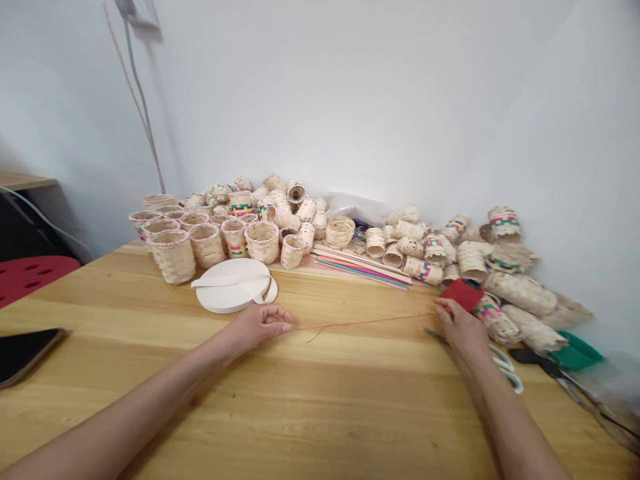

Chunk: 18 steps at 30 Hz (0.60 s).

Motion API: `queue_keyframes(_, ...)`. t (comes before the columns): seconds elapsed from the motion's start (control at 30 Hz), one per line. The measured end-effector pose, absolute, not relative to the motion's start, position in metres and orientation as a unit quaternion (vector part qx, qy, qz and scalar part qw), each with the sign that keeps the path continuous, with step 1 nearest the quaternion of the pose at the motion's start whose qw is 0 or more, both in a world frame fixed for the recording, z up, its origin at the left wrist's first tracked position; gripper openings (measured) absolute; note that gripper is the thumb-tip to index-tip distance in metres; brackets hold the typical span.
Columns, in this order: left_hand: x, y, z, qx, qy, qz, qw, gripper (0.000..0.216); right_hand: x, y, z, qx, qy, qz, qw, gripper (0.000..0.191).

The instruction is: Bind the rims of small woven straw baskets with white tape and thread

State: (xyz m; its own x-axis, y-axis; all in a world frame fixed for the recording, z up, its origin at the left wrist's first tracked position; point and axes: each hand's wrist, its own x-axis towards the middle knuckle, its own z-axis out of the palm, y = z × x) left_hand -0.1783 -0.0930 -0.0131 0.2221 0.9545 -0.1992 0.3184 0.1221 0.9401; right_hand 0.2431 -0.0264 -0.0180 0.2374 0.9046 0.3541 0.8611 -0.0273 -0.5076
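A thin red thread (373,323) runs nearly level across the middle of the table, from one hand to the other. Its left end is pinched by the fingertips of my left hand (270,321), and a short tail hangs loose beside them. My right hand (463,330) is closed on the thread at the other side. Just behind those fingers lies a red spool of thread (463,295). Scissors with pale handles (507,367) lie partly hidden under my right hand and wrist. A flat roll of white ribbon (233,283) rests beyond my left hand.
Several woven baskets (173,257) stand at the back left. More small woven pieces (520,293) are heaped along the wall. Coloured strips (363,272) lie between them. A phone (27,353) sits at the left edge; black-handled scissors (537,360) and a green object (577,350) are at right.
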Motion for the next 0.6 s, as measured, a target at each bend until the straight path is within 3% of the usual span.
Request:
queue_keyframes(0.27,-0.203,-0.083,-0.002,0.685,0.623,0.249,0.282,0.03,0.243,-0.031,-0.012,-0.631,-0.622,0.161,0.435,0.051)
queue_keyframes(0.4,-0.22,-0.077,0.009,0.682,0.684,0.19,0.173,0.035,0.245,-0.032,-0.015,-0.622,-0.638,0.173,0.42,0.046)
queue_keyframes(0.6,-0.225,-0.072,0.009,0.679,0.702,0.141,0.161,0.037,0.247,-0.029,-0.02,-0.633,-0.673,0.11,0.365,0.031)
